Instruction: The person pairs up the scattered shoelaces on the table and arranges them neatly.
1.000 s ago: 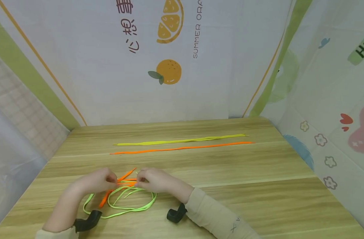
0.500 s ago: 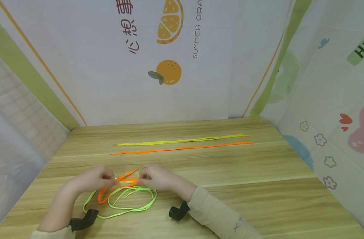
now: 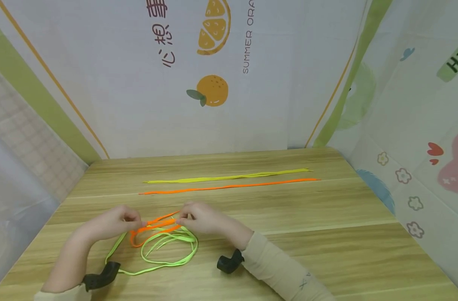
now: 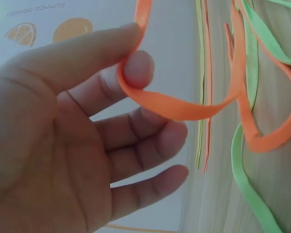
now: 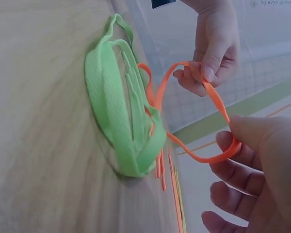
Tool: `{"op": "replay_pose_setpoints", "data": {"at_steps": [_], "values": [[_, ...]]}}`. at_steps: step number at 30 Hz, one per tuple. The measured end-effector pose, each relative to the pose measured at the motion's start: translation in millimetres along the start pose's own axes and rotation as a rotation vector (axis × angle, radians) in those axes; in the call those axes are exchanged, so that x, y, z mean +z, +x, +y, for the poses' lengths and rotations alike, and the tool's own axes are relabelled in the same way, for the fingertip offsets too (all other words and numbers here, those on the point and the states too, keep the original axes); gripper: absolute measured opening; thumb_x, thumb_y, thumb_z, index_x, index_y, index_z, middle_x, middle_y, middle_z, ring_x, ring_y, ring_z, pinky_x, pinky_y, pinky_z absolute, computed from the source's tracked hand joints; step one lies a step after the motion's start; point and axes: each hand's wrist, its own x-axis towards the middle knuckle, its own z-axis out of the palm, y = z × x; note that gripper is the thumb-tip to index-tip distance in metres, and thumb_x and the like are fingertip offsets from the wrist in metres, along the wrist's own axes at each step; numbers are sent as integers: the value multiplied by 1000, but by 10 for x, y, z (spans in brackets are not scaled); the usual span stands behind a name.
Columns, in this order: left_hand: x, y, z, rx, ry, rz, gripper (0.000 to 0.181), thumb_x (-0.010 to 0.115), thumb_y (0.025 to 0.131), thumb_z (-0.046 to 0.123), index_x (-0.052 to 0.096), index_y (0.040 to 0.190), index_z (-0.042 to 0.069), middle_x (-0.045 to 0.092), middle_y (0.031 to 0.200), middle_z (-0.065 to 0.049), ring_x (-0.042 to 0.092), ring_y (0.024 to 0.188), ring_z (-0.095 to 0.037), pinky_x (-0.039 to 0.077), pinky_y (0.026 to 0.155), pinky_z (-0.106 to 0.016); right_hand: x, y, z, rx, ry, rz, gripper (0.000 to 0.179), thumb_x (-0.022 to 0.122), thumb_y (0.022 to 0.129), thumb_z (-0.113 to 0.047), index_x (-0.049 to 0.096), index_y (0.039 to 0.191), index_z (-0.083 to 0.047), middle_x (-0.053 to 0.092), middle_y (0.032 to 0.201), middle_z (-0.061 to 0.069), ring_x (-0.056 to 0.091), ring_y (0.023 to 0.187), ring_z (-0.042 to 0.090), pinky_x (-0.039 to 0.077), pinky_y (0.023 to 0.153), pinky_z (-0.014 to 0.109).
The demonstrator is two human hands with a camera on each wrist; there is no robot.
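Observation:
My left hand (image 3: 110, 225) pinches a flat orange shoelace (image 4: 174, 108) between thumb and index finger, as the left wrist view shows. My right hand (image 3: 202, 219) pinches the same orange lace a short way to the right, and the stretch between the hands is lifted. Below them, in the right wrist view, more of the orange lace loops down towards the table. A bright green shoelace (image 5: 119, 107) lies in loose coils beneath and in front of the hands, partly crossed by the orange one. Where the two laces overlap is partly hidden.
Farther back on the wooden table (image 3: 289, 234), a yellow shoelace (image 3: 225, 177) and another orange shoelace (image 3: 229, 187) lie stretched out side by side. A printed cloth (image 3: 251, 121) hangs behind the table. Each wrist carries a black mount (image 3: 103, 276).
Both hands have risen and moved slightly apart, drawing the orange lace up. Its loop near the left hand has shifted off the table area by the green coils, which moved slightly.

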Motion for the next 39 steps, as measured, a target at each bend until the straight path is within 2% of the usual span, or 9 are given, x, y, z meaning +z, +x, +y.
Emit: {"op": "replay_pose_setpoints", "data": {"at_steps": [2,5,7,9,15,22,28,33,39], "values": [[-12,-6,4,-3,-13,-7,30,57,96,15,54,69,4,43,65,9,47,65,-4,34,54,-27,-25,-10,2,3,8,-2,20,56,98,-27,70,92,-15,52,85,-11,46,64,4,41,57,16],[-33,-14,6,-9,-14,-4,31,56,97,17,54,69,3,53,72,5,62,89,-16,39,60,-27,-66,-23,6,12,17,-8,19,55,99,-27,70,95,-15,53,88,-12,46,66,5,41,58,17],[-46,-20,8,-16,-32,2,32,55,98,17,52,70,2,59,79,1,61,106,-26,40,64,-28,-93,-31,12,20,32,-9,19,55,99,-27,70,97,-14,54,90,-12,46,68,5,42,59,17],[-56,-28,15,-22,-44,20,31,54,99,17,52,71,2,59,81,-2,63,100,-25,40,64,-27,-122,-38,11,26,43,-5,20,56,99,-26,71,99,-14,55,92,-12,46,70,5,42,60,18],[-70,-55,29,11,-75,58,28,51,100,14,48,74,2,47,74,-1,59,111,-32,39,69,-29,-179,-67,15,14,27,17,21,56,99,-27,71,99,-13,56,92,-13,47,71,5,42,61,17],[-91,-70,25,27,-37,96,24,51,100,13,54,78,3,57,82,-9,60,99,-17,40,69,-29,-227,-117,54,28,25,31,20,56,99,-29,68,89,-16,54,85,-11,47,69,5,41,59,18],[-101,-80,45,56,-48,119,23,50,101,13,58,80,5,57,77,-5,50,77,-15,38,66,-31,-306,-195,97,39,53,40,18,57,98,-26,67,90,-14,55,84,-11,48,71,7,42,61,20],[-113,-98,38,100,-56,140,21,50,100,10,60,82,10,56,74,4,51,76,-15,39,66,-30,-367,-267,118,43,59,52,19,57,98,-25,66,91,-9,55,81,-10,48,69,8,41,60,21],[-133,-126,34,104,-61,167,21,51,100,9,61,82,13,58,75,3,53,77,-16,41,69,-28,-428,-344,142,56,87,50,21,57,98,-26,65,87,-10,56,78,-8,46,65,9,40,58,23]]}}
